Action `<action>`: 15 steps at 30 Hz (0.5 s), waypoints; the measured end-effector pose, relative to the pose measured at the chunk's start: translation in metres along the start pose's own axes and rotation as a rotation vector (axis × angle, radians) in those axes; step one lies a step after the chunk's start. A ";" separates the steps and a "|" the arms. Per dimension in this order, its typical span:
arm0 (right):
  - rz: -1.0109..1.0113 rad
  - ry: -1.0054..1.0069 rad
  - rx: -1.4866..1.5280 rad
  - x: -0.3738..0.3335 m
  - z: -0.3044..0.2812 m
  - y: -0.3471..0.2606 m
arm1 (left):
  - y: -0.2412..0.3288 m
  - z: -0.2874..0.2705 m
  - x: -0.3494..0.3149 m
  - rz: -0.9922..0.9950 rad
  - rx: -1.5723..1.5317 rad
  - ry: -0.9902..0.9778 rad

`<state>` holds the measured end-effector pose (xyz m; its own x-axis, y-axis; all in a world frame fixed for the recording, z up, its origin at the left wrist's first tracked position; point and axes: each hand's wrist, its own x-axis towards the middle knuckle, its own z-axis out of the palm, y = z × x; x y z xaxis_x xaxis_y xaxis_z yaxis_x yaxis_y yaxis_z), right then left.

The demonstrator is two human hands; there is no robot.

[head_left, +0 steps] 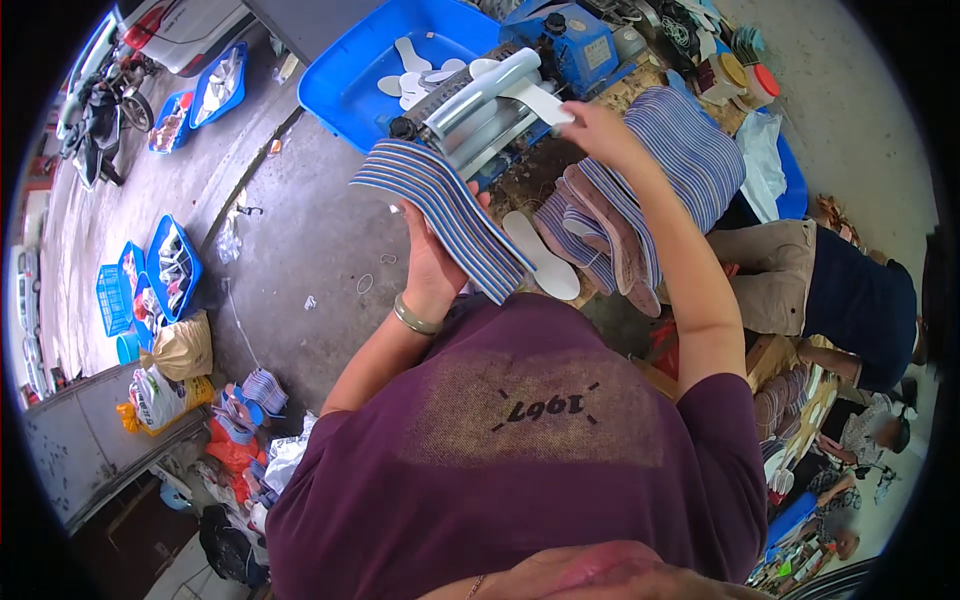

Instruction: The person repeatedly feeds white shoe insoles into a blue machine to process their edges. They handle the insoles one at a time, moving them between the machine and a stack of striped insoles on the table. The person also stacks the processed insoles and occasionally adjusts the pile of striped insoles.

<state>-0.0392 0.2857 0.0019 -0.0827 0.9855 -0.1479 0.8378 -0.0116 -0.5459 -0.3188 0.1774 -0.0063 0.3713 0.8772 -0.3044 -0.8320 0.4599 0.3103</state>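
My left hand (432, 256), with a metal bangle on the wrist, grips a fanned stack of striped insoles (440, 205) held on edge in front of my purple shirt. My right hand (600, 128) reaches further out and pinches a white insole (543, 102) at the grey rollers of a small machine (488, 98). The insole's far end lies against the rollers. Another white insole (541, 256) lies below, between my two hands. More striped insoles (690, 150) are piled beside my right forearm.
A big blue tub (350, 80) behind the machine holds several white insoles. A blue motor unit (572, 42) sits by the rollers. Another person (840, 290) sits at my right. Blue crates (172, 262), sacks (175, 350) and a motorbike (100, 110) stand on the concrete floor at left.
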 end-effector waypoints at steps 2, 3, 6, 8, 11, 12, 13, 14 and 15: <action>-0.093 -0.352 0.390 -0.040 -0.013 -0.043 | -0.002 -0.003 0.004 0.016 0.026 -0.002; -0.162 -0.438 0.466 -0.060 -0.011 -0.053 | -0.004 0.000 0.007 0.010 0.023 0.009; -0.219 -0.641 0.714 -0.101 -0.005 -0.079 | -0.008 0.010 0.010 -0.003 0.080 -0.017; -0.180 -0.585 0.628 -0.108 -0.005 -0.080 | -0.011 0.013 0.010 -0.011 0.096 -0.061; -0.118 -0.363 0.547 -0.106 0.005 -0.061 | -0.015 0.003 0.013 -0.010 0.104 0.012; -0.067 -0.291 0.655 -0.101 0.007 -0.052 | -0.016 0.006 0.012 -0.004 0.104 0.029; -0.025 -0.214 0.601 -0.095 -0.004 -0.052 | -0.017 0.014 0.009 -0.001 0.080 0.036; 0.015 -0.140 0.546 -0.088 -0.014 -0.051 | -0.017 0.010 0.008 -0.010 0.093 0.030; 0.029 -0.082 0.628 -0.078 -0.013 -0.033 | -0.019 0.006 0.008 -0.028 0.108 0.015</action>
<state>-0.0533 0.2113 0.0424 -0.1270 0.9674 -0.2191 0.3664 -0.1595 -0.9167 -0.2972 0.1767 -0.0094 0.3869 0.8621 -0.3272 -0.7720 0.4969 0.3964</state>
